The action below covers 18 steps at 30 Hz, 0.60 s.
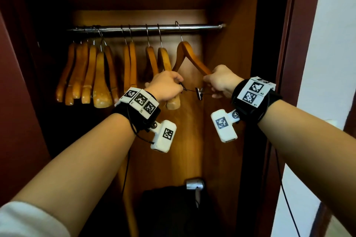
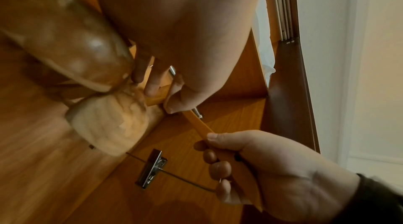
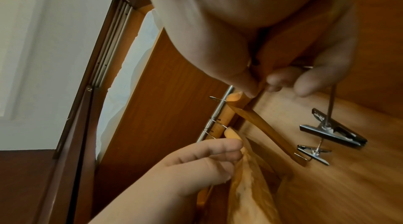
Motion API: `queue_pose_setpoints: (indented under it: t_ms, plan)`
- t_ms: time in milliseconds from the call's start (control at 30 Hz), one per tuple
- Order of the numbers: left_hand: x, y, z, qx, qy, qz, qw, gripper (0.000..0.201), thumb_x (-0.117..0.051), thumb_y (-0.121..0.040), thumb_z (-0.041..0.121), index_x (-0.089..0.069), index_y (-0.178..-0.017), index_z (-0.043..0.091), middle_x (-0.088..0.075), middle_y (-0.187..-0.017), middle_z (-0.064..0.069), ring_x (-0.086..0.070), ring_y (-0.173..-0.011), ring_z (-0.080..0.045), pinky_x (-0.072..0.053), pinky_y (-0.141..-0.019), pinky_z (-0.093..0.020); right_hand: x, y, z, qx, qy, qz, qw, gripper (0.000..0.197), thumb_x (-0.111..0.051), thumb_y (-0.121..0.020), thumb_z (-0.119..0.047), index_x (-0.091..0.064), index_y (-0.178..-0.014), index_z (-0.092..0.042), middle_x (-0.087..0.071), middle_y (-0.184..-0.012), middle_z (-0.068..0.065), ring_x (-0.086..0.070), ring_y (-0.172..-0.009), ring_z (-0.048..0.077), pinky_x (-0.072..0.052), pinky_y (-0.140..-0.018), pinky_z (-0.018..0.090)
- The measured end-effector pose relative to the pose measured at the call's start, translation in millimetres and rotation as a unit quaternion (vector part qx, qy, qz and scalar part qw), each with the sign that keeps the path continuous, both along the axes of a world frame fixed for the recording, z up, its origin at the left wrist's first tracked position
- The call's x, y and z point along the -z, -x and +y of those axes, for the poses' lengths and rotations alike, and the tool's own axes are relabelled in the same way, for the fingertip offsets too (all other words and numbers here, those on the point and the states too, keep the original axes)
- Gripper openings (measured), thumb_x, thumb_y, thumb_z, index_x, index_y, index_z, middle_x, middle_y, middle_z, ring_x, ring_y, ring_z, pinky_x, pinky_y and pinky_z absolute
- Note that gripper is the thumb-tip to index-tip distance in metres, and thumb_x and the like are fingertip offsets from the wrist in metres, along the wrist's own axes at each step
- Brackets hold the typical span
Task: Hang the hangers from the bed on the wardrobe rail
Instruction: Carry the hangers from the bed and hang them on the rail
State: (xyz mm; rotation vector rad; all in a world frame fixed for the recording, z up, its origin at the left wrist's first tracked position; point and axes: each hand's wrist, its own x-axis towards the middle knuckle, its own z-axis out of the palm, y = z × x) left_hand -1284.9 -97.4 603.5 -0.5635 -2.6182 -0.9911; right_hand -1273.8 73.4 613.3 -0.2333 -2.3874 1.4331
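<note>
A wooden clip hanger [image 1: 189, 54] hangs by its wire hook over the metal rail [image 1: 202, 27], at the right end of the row. My left hand [image 1: 173, 84] grips its left arm end, and my right hand [image 1: 212, 84] grips its right arm end. A metal clip [image 1: 199, 93] sits on the wire bar between the hands. In the left wrist view my left hand [image 2: 161, 96] pinches the hanger [image 2: 198, 124]. In the right wrist view my right hand [image 3: 261, 84] is curled round the hanger [image 3: 261, 127], whose two clips [image 3: 333, 133] dangle below.
Several other wooden hangers [image 1: 96, 75] fill the rail to the left. The wardrobe's right side panel [image 1: 231, 54] stands close to my right hand. Below, a silver hair dryer [image 1: 194, 184] lies above a dark bag [image 1: 169, 209]. A white wall [image 1: 327, 63] flanks the door frame.
</note>
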Motion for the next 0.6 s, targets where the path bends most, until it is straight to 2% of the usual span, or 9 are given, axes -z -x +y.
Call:
queue_pose_setpoints:
  t_ms: [67, 167, 267, 400, 467, 601]
  plan:
    - [-2, 2, 0, 0.010, 0.001, -0.003, 1.000, 0.039, -0.061, -0.071, 0.030, -0.066, -0.109, 0.039, -0.059, -0.112, 0.012, -0.051, -0.124, -0.023, -0.036, -0.109, -0.054, 2, 4, 1, 0.005, 0.004, 0.002, 1.000, 0.012, -0.057, -0.097, -0.020, -0.051, -0.091, -0.011, -0.048, -0.080, 0.009, -0.047, -0.060, 0.022, -0.042, -0.035, 0.020]
    - [-3, 9, 1, 0.025, 0.002, 0.009, 1.000, 0.033, -0.063, -0.084, 0.019, -0.067, -0.116, 0.028, -0.063, -0.118, 0.004, -0.054, -0.117, -0.019, -0.044, -0.105, -0.039, -1, 12, -3, 0.012, 0.010, 0.013, 1.000, 0.008, -0.055, -0.097, -0.018, -0.051, -0.094, -0.011, -0.049, -0.084, 0.011, -0.046, -0.060, 0.022, -0.041, -0.037, 0.021]
    - [-3, 16, 1, 0.045, 0.001, 0.022, 0.999, 0.034, -0.062, -0.086, 0.016, -0.068, -0.118, 0.026, -0.063, -0.120, 0.002, -0.055, -0.116, -0.017, -0.043, -0.099, -0.030, -8, 20, -9, 0.016, 0.007, 0.020, 1.000, 0.011, -0.055, -0.097, -0.015, -0.050, -0.088, -0.011, -0.049, -0.083, 0.012, -0.046, -0.059, 0.023, -0.041, -0.038, 0.021]
    - [-2, 20, 1, 0.067, 0.013, 0.040, 0.997, 0.033, -0.061, -0.087, 0.014, -0.068, -0.118, 0.024, -0.062, -0.114, 0.006, -0.054, -0.112, -0.013, -0.042, -0.094, -0.025, -13, 31, -14, 0.001, 0.015, 0.017, 1.000, 0.011, -0.055, -0.098, -0.017, -0.053, -0.099, -0.007, -0.049, -0.072, 0.011, -0.045, -0.052, 0.020, -0.044, -0.047, 0.028]
    - [-2, 22, 2, 0.076, 0.015, 0.052, 0.996, 0.032, -0.061, -0.087, 0.014, -0.069, -0.117, 0.025, -0.059, -0.108, 0.008, -0.054, -0.107, -0.011, -0.041, -0.089, -0.023, -12, 36, -15, -0.013, 0.023, 0.012, 1.000, 0.009, -0.053, -0.099, -0.016, -0.053, -0.104, -0.009, -0.046, -0.065, 0.008, -0.043, -0.049, 0.018, -0.042, -0.051, 0.030]
    - [-1, 27, 5, 0.086, 0.013, 0.063, 0.994, 0.031, -0.060, -0.087, 0.013, -0.069, -0.114, 0.026, -0.062, -0.108, 0.005, -0.057, -0.102, -0.013, -0.047, -0.087, -0.026, -8, 42, -14, -0.052, 0.038, 0.030, 0.997, 0.021, -0.050, -0.098, -0.009, -0.052, -0.119, -0.014, -0.043, -0.063, 0.004, -0.038, -0.046, 0.012, -0.040, -0.046, 0.023]
